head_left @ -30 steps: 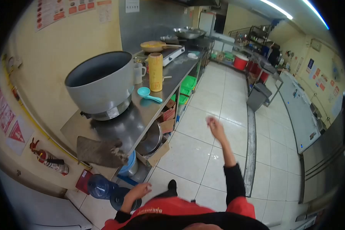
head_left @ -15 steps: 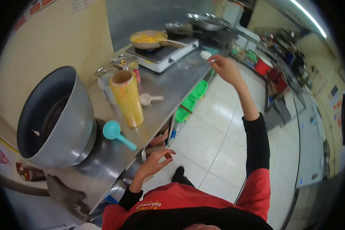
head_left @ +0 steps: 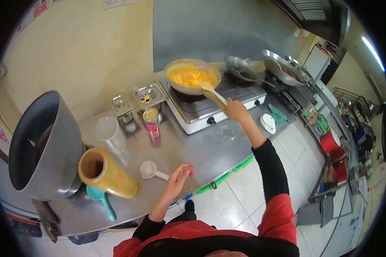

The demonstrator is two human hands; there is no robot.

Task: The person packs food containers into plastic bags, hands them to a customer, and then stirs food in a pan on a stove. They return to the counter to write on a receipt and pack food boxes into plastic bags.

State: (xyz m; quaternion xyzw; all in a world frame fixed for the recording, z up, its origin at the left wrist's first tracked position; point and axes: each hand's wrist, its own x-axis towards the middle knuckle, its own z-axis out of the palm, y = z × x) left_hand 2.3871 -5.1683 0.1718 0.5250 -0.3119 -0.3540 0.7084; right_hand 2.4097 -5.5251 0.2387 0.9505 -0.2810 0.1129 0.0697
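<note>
My right hand is closed around the end of a pale spatula, whose head rests at the rim of a frying pan. The pan's handle runs close beneath the spatula, and whether my fingers touch it too is hard to see. Yellow-orange food covers the pan's inside. The pan sits on the left burner of a white-fronted gas stove. My left hand hovers by the counter's front edge, fingers loosely bent and holding nothing. Nearest to it is a white measuring scoop.
On the steel counter stand a tin can, a clear jug, a large roll of plastic wrap, a turquoise ladle and a big grey pot. A small white scale-like disc lies right of the stove.
My right hand has gone from reaching in the air to gripping the spatula at the pan. My view has turned toward the stove, and my left hand now appears nearer the scoop.
</note>
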